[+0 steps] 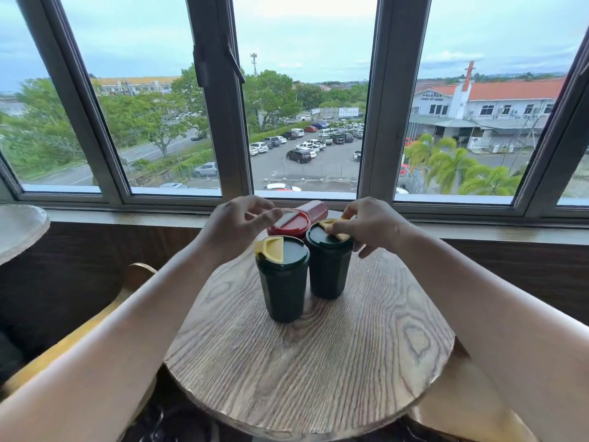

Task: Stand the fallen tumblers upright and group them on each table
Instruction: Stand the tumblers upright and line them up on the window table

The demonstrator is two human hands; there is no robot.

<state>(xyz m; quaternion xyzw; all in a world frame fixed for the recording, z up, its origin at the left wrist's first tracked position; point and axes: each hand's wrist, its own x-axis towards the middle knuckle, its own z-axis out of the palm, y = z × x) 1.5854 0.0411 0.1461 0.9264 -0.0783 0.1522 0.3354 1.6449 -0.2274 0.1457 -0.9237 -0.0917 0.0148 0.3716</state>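
Two dark green tumblers with yellow flip lids stand upright side by side on the round wooden table (318, 371): the left green tumbler (282, 282) is nearer me, the right green tumbler (328, 269) slightly behind it. A red tumbler (301, 218) lies on its side just behind them, its red lid with a white flap facing me. My left hand (237, 224) is at the red lid with fingers spread, the fingertips touching its upper edge. My right hand (369, 226) grips the right green tumbler's lid from above, thumb on the yellow flap.
The window sill (127, 216) and tall window frames run close behind the table. Another wooden table (19, 231) shows at the far left edge. A curved wooden chair back (95, 317) stands left of my table.
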